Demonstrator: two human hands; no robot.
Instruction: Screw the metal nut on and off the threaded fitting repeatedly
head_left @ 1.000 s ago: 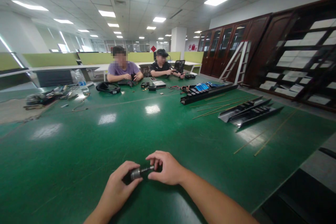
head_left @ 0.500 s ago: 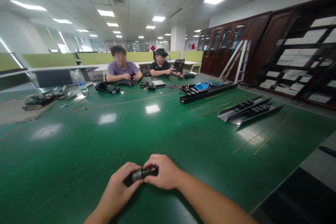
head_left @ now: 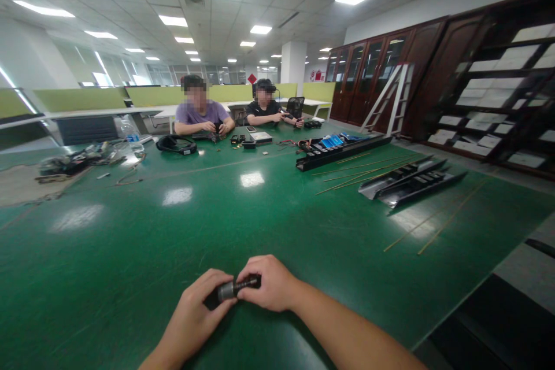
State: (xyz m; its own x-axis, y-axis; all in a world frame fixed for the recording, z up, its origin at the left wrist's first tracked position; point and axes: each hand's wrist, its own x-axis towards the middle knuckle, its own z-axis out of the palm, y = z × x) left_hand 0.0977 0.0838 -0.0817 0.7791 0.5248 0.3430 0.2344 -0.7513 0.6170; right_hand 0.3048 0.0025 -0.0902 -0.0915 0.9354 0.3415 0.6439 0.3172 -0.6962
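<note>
Between my two hands, low over the near part of the green table (head_left: 277, 219), is a small cylinder (head_left: 226, 291) with a grey metallic body and a narrower dark, ribbed right end. My left hand (head_left: 197, 300) grips the grey end with thumb and fingers. Closed around the dark end is my right hand (head_left: 271, 283), its thumb and fingertips meeting near the middle of the cylinder. The fingers cover part of both ends, and I cannot make out its exact kind.
Black metal channels (head_left: 411, 185) and thin yellowish rods (head_left: 407, 225) lie to the right. Tangled cables (head_left: 82, 159) are at the far left, near a black headset (head_left: 176, 144). Two people sit across the table, handling small dark items. A stepladder (head_left: 392, 101) stands beyond.
The dark end of the cylinder appears slightly turned in my right fingers; a pale spot on it no longer shows. My hands stay almost in place.
</note>
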